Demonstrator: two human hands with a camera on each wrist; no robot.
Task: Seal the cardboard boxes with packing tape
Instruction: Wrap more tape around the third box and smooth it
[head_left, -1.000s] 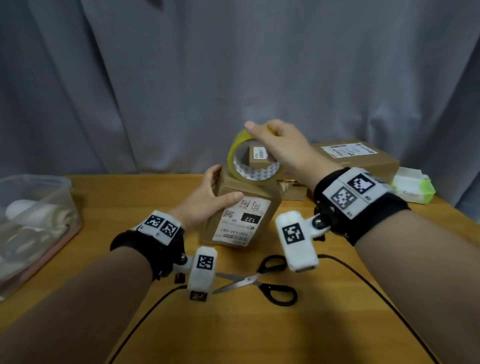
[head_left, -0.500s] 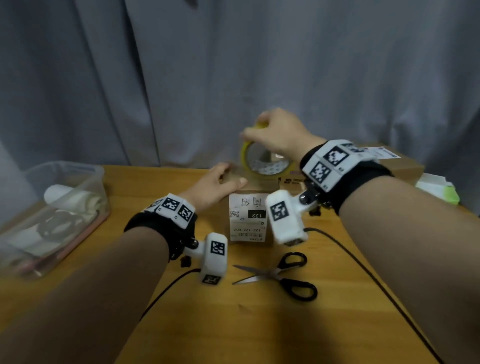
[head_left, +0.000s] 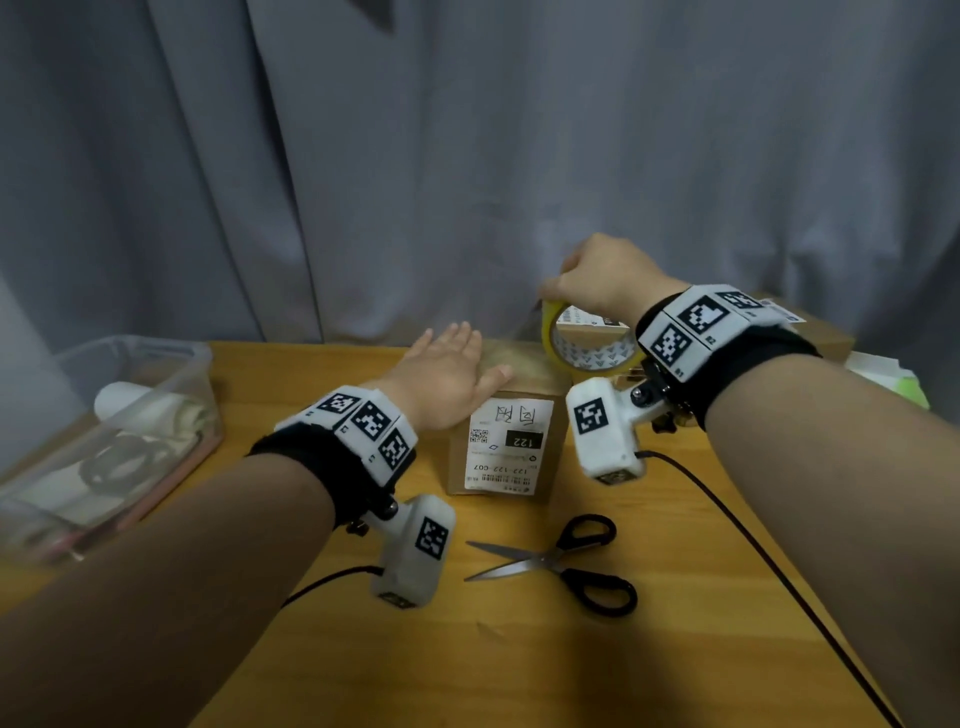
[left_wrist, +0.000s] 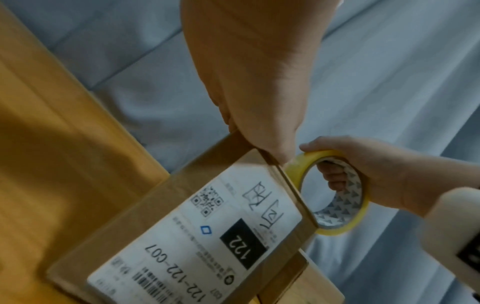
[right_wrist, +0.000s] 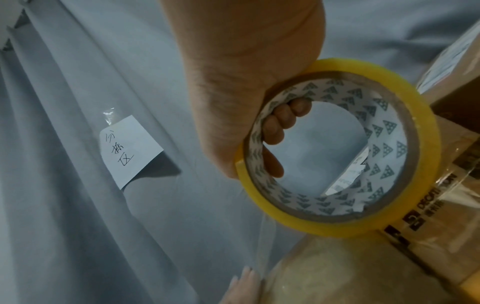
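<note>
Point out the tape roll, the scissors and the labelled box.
tape roll (right_wrist: 345, 222): right wrist view, yellow outer rim.
scissors (head_left: 597, 535): head view, upper black handle.
labelled box (head_left: 501, 447): head view, white front label.

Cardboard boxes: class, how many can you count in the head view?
3. The labelled box sits mid-table under the left hand; a small box shows through the tape roll; a far box lies right of the right hand. More may hide behind that arm.
</note>
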